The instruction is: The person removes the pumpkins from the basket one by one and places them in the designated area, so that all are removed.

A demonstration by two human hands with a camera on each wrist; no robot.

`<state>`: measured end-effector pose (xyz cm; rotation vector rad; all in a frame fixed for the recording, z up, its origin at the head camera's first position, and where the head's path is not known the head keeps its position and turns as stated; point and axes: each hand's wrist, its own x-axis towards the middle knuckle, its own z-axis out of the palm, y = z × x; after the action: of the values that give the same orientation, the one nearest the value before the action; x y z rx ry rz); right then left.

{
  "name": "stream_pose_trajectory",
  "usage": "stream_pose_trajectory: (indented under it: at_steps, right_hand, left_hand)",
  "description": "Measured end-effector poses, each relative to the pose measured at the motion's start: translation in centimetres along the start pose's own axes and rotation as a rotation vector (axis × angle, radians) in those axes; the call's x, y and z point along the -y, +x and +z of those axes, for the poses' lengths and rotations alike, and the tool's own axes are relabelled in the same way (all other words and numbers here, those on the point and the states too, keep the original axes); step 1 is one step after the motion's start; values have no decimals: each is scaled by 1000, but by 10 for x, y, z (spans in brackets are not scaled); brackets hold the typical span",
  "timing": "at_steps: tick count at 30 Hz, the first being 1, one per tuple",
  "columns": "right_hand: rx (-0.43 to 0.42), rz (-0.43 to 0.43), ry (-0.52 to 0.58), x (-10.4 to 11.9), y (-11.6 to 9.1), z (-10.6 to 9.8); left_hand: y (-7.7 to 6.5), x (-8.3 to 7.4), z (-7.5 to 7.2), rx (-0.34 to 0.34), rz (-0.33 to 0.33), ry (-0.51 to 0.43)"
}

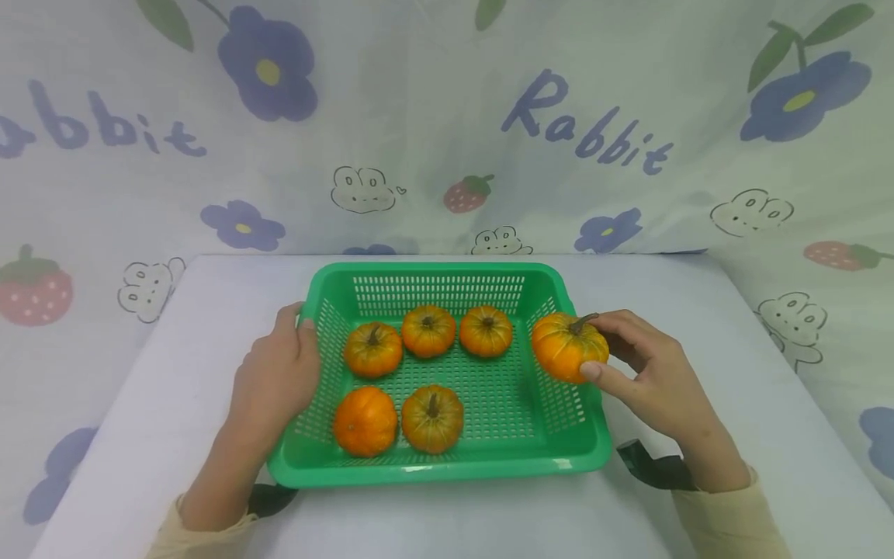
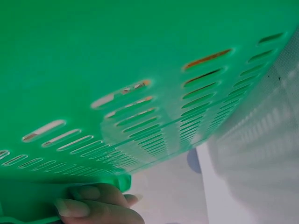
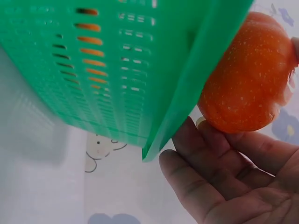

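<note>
A green plastic basket (image 1: 482, 470) with slotted walls stands on the table, several small orange pumpkins inside it. Its left rim is gripped by my left hand (image 1: 275, 373); in the left wrist view, curled fingertips (image 2: 74, 207) show under the rim. My right hand (image 1: 653, 373) holds a small pumpkin (image 1: 567, 348) between thumb and fingers, over the basket's right wall. This pumpkin's greenish stem points up and to the right. From the right wrist, the smooth orange side of the held pumpkin (image 3: 250, 74) appears beside the basket's rim (image 3: 187, 88), other fingers spread below it.
Inside the basket, three pumpkins, one of them this pumpkin (image 1: 428, 331), line the back, and two, including a stemless-looking one (image 1: 365, 421), sit at the front left. A white cloth covers the table (image 1: 698, 326). Behind hangs a printed curtain (image 1: 419, 93).
</note>
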<state>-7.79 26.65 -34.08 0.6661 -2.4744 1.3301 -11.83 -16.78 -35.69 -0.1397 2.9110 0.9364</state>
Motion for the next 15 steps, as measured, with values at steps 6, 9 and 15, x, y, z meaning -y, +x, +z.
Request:
stream_pose_trajectory:
  at_steps: [6,9,15]
  right_hand:
    - [-19,32,-57,-4,1,-5]
    - [-22,68,-95,-6,1,-8]
    - [-35,129,-124,-8,2,-14]
  left_hand:
    - [0,0,1,-1,0,-8]
    - [0,0,0,-1,1,-13]
    - [-1,-1,0,4,-2,-18]
